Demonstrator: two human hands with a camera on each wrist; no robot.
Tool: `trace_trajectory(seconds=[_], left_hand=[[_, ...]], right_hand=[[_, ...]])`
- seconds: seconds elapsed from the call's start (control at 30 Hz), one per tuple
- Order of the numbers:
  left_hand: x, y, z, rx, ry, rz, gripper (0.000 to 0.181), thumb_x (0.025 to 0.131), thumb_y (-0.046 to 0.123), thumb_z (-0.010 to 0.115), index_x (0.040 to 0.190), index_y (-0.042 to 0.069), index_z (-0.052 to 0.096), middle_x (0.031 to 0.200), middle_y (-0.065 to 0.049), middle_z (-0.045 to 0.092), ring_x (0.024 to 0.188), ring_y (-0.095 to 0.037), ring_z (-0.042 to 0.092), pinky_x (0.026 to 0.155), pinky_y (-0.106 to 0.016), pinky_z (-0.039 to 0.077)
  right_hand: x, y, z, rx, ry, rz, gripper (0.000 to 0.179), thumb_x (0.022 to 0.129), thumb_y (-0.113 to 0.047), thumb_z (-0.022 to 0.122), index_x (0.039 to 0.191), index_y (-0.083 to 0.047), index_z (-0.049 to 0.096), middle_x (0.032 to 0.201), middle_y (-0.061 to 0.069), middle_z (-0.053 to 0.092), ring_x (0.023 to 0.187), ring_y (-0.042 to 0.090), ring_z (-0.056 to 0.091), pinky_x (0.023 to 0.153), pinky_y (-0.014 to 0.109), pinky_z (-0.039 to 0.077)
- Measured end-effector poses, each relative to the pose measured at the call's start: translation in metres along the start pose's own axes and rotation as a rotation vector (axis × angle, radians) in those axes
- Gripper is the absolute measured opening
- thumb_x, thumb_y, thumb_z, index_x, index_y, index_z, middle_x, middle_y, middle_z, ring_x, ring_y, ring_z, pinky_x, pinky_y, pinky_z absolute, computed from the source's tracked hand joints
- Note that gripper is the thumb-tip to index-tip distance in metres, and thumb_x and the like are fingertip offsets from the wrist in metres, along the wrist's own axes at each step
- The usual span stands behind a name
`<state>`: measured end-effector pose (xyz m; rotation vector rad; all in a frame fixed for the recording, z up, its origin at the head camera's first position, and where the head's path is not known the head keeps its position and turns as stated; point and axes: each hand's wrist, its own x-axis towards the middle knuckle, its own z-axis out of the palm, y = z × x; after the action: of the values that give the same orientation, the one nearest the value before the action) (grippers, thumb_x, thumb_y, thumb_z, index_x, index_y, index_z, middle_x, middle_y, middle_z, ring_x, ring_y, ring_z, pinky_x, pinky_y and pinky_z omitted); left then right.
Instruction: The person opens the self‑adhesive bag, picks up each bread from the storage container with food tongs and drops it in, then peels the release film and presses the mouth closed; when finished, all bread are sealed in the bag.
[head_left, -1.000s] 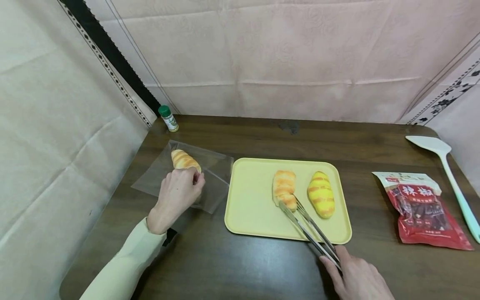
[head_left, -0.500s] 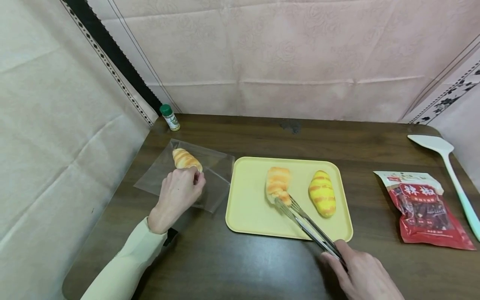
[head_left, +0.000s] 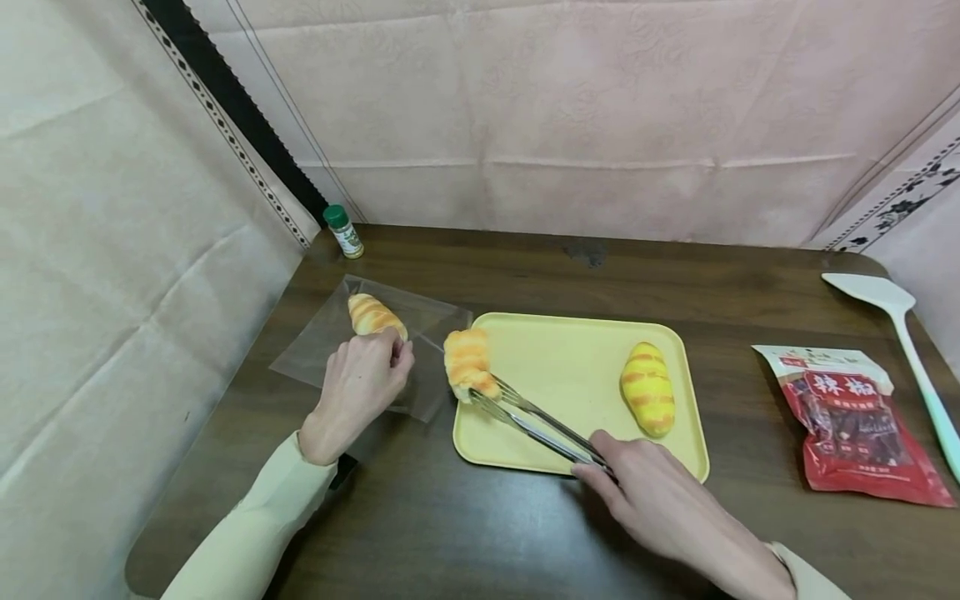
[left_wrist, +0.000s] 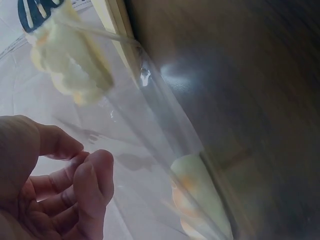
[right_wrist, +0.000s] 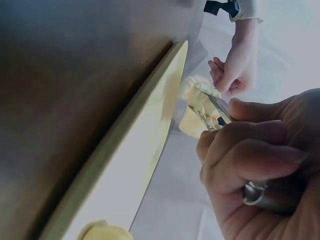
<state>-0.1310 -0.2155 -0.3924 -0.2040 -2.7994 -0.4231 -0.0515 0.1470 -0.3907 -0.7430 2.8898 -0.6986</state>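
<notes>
My left hand pinches the upper film of a clear plastic bag between thumb and fingertips. Inside that bag lies a striped bread roll, its near end hidden by the hand in the head view. My right hand grips metal tongs, whose slotted ends clasp a second orange-striped bread. That bread hangs above the left rim of the yellow tray, close to the bag. A yellow striped bread rests on the tray's right side. In the left wrist view, the clasped bread is raised beside the film.
Right of the tray lies a red and white snack packet. Beyond it, a pale green spatula leans along the table's right edge. A green-capped bottle stands at the back left corner. Cloth walls border the dark wooden table.
The right hand and tongs have moved left, carrying the orange-striped bread from mid-tray to the tray's left rim. My left hand has stayed in place at the bag.
</notes>
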Motion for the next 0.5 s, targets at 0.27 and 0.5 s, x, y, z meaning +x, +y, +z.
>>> trace_trajectory(seconds=[0.27,0.5], left_hand=[[0.000,0.001,0.000,0.008,0.017,0.011,0.036,0.106,0.017,0.061,0.071,0.013,0.052,0.058,0.000,0.045,0.048,-0.022,0.046,0.045,-0.033,0.032],[0.000,0.000,0.000,0.015,0.049,0.023,0.034,0.107,0.018,0.058,0.074,0.012,0.052,0.059,-0.001,0.047,0.047,-0.023,0.047,0.044,-0.034,0.033]], right_hand=[[0.039,-0.010,0.001,0.076,-0.060,-0.094,0.031,0.108,-0.035,0.068,0.085,-0.021,0.052,0.063,-0.013,0.034,0.057,0.003,0.039,0.053,0.022,0.033],[0.062,-0.020,0.001,0.043,-0.093,-0.109,0.032,0.107,-0.035,0.069,0.085,-0.018,0.052,0.063,-0.010,0.036,0.057,0.008,0.043,0.053,0.024,0.035]])
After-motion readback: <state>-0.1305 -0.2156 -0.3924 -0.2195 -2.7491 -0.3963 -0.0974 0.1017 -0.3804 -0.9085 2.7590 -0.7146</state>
